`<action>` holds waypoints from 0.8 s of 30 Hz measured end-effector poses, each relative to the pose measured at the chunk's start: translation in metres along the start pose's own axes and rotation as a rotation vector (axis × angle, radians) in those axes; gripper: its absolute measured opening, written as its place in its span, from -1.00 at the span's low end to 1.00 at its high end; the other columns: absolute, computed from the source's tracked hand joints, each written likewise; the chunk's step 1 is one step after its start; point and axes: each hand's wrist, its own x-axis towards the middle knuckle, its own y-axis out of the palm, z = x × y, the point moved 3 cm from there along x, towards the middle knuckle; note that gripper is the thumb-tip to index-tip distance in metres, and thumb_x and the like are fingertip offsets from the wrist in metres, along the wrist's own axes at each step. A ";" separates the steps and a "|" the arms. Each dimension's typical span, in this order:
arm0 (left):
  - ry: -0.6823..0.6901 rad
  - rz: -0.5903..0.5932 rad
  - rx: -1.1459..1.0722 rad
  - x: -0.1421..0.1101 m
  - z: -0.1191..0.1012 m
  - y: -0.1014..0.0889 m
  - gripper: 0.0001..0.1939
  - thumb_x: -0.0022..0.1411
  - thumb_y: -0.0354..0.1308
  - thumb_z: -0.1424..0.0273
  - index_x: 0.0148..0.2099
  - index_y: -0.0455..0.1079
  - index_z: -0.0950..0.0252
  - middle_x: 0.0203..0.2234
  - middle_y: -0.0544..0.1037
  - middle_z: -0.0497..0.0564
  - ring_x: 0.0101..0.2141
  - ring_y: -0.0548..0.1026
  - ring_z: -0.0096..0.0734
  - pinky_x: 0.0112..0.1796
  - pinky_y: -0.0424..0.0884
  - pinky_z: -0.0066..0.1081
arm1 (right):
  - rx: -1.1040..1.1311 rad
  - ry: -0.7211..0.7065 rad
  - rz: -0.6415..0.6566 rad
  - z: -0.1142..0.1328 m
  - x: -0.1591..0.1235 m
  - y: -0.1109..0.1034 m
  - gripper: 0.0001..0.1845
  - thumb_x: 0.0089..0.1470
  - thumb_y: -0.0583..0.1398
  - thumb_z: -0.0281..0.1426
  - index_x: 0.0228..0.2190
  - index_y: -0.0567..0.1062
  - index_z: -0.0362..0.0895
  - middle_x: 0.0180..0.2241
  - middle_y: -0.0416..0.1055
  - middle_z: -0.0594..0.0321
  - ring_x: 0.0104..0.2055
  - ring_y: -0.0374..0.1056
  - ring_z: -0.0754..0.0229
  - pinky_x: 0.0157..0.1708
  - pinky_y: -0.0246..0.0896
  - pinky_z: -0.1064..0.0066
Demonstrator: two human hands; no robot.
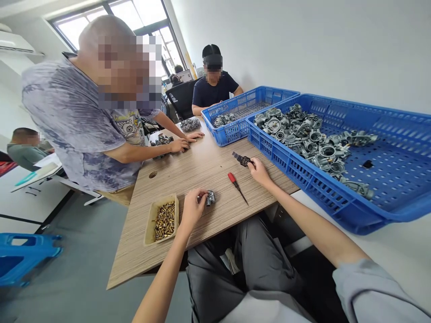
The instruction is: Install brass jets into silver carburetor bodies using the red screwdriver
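Note:
My left hand (194,205) is closed around a small grey metal carburetor body (210,198), low over the wooden table (188,179). Farther right, the fingers of my right hand (259,171) pinch the near end of a black wristwatch (241,159), whose strap points away from me. Between my hands lies a screwdriver (232,178) with a red handle, its dark shaft towards me. To the left of my left hand stands a cream tray (148,226) full of small brass-coloured fittings (164,220).
A large blue crate (279,154) with many carburetor bodies (313,139) stands to the right, a second blue crate (222,134) behind it. Across the table, a co-worker's hands (180,144) rest near dark parts (161,140). Another person (215,89) sits at the far end.

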 end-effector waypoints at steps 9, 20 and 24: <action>0.046 0.046 -0.007 0.004 -0.004 -0.002 -0.87 0.46 0.17 0.42 -0.11 0.56 0.20 -0.16 0.68 0.06 -0.09 0.58 -0.18 0.02 0.45 -0.17 | -0.009 0.003 -0.014 -0.001 0.001 0.001 -0.76 0.28 0.08 -0.15 -0.21 0.44 -0.02 -0.20 0.52 0.04 -0.11 0.41 -0.07 0.00 0.41 0.10; 0.016 0.082 0.103 0.008 -0.005 -0.007 -0.92 0.45 0.24 0.39 -0.16 0.53 0.24 -0.21 0.59 0.05 -0.20 0.52 -0.24 -0.08 0.43 -0.24 | -0.043 0.004 0.009 -0.003 -0.001 0.000 -0.75 0.31 0.07 -0.17 -0.19 0.44 -0.04 -0.13 0.55 -0.05 -0.07 0.44 -0.11 0.05 0.39 0.06; 0.026 0.158 0.124 0.012 -0.009 -0.012 -0.96 0.44 0.25 0.42 -0.12 0.53 0.23 -0.20 0.61 0.05 -0.19 0.54 -0.23 -0.07 0.44 -0.25 | -0.065 -0.005 0.006 -0.001 -0.002 0.000 -0.78 0.31 0.09 -0.21 -0.18 0.45 -0.05 -0.12 0.55 -0.08 -0.04 0.44 -0.14 0.07 0.39 0.04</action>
